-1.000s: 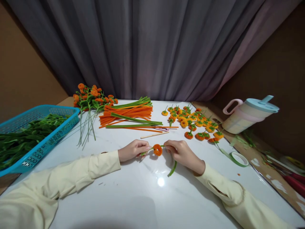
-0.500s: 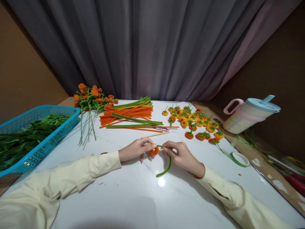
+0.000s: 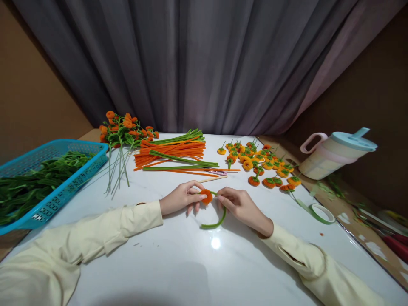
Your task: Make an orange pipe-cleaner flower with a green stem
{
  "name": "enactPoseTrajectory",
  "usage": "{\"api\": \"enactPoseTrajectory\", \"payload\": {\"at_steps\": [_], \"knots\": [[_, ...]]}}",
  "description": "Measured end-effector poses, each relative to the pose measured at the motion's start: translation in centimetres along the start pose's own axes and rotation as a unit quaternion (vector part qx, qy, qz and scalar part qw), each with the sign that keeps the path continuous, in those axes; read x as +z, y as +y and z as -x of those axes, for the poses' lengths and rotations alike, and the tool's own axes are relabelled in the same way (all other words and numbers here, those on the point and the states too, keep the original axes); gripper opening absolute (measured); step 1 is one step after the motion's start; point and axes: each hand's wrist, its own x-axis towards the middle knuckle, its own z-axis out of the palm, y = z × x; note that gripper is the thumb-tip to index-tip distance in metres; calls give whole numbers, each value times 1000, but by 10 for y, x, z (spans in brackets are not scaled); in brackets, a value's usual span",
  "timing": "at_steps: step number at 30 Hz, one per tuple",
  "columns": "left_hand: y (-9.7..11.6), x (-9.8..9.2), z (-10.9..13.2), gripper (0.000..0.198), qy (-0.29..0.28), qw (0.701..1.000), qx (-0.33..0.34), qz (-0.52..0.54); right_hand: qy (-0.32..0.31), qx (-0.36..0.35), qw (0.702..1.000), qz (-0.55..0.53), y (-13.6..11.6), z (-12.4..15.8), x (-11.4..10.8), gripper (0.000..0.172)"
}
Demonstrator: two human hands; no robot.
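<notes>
Grey curtain point(image 3: 204, 63) hangs behind the white table point(image 3: 191, 267) in the head view. I see both forearms lying on the tabletop, sleeves flat, wrists turned inward so the hands meet at the middle. The left hand point(image 3: 180, 197) pinches a small orange puff point(image 3: 206, 196) between thumb and fingertips, just above the surface. The right hand point(image 3: 240, 206) pinches the green stem point(image 3: 216, 222) right beside the puff. That fuzzy stem curls down in a hook toward me.
</notes>
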Motion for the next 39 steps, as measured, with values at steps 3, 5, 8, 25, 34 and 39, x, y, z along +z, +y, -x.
{"api": "enactPoseTrajectory", "payload": {"at_steps": [3,5,8,25,34,39], "knots": [[1,2,2,35,-7,1000,-1,-30,-29,14,991,-128,1,0,8,30],[2,4,3,36,-13,999,7,-40,-45,19,984,-172,2,0,12,35],[3,4,2,37,-7,999,8,-39,-37,36,977,-209,5,-2,15,35],[-3,3,5,40,-41,999,9,-29,0,71,967,-244,-4,-1,13,32],[3,13,6,34,8,999,23,-42,-25,34,965,-260,2,0,17,31],[-2,11,4,33,30,999,29,3,-28,38,959,-278,1,0,16,31]]}}
